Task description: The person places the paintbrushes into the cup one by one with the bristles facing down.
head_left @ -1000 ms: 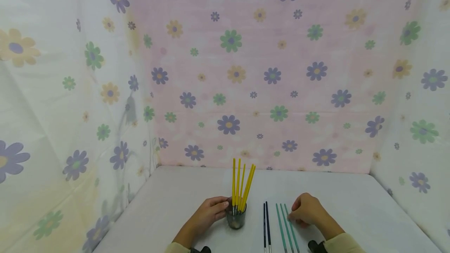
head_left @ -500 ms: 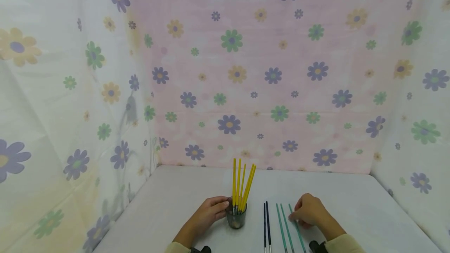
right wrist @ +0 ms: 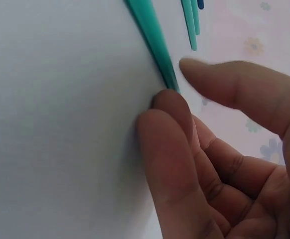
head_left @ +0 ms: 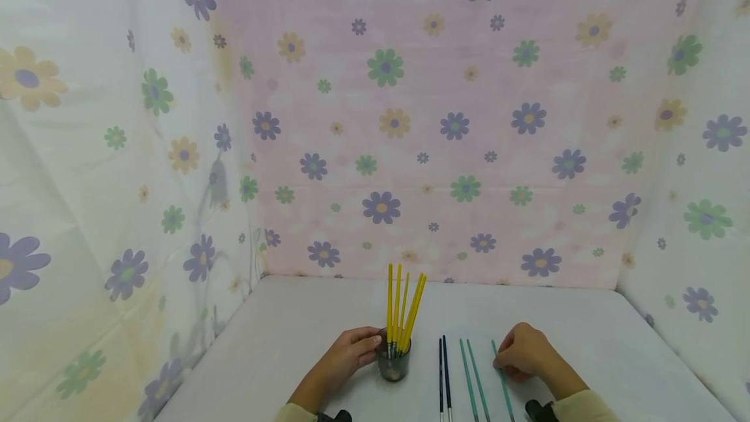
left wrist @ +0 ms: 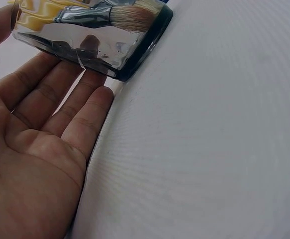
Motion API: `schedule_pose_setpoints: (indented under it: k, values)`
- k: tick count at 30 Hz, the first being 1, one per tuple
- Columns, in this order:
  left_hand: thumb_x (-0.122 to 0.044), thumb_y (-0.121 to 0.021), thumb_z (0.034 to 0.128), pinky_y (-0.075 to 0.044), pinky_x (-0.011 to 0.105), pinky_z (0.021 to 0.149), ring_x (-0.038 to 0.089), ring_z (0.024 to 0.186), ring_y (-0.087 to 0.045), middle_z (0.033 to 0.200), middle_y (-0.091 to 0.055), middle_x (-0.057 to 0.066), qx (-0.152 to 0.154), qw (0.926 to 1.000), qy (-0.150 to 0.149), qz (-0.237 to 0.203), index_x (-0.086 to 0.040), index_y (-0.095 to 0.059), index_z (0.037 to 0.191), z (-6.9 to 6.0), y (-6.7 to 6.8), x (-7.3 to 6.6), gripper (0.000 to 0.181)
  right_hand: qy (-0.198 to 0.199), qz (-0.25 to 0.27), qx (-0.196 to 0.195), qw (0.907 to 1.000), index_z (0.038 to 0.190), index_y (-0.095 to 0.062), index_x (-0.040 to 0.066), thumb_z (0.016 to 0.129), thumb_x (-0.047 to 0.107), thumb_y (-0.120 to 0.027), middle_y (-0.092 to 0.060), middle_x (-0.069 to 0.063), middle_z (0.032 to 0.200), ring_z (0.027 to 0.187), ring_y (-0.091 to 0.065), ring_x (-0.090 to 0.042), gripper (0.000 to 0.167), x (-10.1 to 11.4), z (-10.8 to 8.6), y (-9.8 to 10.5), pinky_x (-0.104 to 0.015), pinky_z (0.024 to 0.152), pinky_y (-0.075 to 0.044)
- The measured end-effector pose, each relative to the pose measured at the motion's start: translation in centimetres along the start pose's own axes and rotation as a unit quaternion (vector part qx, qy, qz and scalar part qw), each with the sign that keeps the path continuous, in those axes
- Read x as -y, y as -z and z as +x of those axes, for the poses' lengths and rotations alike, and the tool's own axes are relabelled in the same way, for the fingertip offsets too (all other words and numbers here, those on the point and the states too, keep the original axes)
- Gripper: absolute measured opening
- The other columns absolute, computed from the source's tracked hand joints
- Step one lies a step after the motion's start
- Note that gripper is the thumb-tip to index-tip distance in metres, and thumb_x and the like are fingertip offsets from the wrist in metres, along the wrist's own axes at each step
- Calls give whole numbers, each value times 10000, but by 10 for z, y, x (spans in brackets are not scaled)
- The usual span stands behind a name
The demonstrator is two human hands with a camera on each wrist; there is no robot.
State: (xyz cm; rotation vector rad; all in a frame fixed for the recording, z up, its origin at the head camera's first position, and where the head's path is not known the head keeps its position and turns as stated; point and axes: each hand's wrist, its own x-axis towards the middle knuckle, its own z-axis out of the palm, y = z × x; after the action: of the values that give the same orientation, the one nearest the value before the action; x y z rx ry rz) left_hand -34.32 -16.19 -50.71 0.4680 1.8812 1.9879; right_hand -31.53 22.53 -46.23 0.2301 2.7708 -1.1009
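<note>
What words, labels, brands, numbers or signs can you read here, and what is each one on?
None: no text can be read in any view.
Transparent cup: no lettering shows.
Yellow paintbrushes, dark blue paintbrushes and teal paintbrushes: any print on the handles is too small or blurred to read.
Floral curtain: printed flowers only, no visible letters or numbers.

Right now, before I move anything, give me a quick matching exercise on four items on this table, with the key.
1. yellow brushes
2. cup
3. dark blue brushes
4. rightmost teal brush

A. held by the left hand
B. touched by the right hand
C. handles up in the cup
D. lying between the cup and the teal brushes

Pairs: 1-C, 2-A, 3-D, 4-B
</note>
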Motion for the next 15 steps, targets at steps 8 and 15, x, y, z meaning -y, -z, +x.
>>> schedule_pose_setpoints:
  k: [8, 15]
  values:
    - [-316, -609, 1052, -554, 324, 1022, 184, 1243, -631, 1392, -643, 146, -6, 10000, 9, -12, 57, -562, 1419, -2, -1, -3, 525, 166, -214, -104, 9996, 808, -630, 40, 713, 138, -946, -652, -86, 704, 590, -644, -174, 344, 2, -3, -6, -270, 508, -550]
    - [-304, -609, 1052, -557, 326, 1018, 189, 1236, -638, 1382, -648, 148, -26, 10000, -20, 20, 53, -572, 1410, -1, -2, -2, 507, 38, 126, 46, 9999, 835, -642, 24, 730, 56, -909, -664, -107, 755, 627, -676, -192, 289, -1, 3, -8, -303, 541, -583]
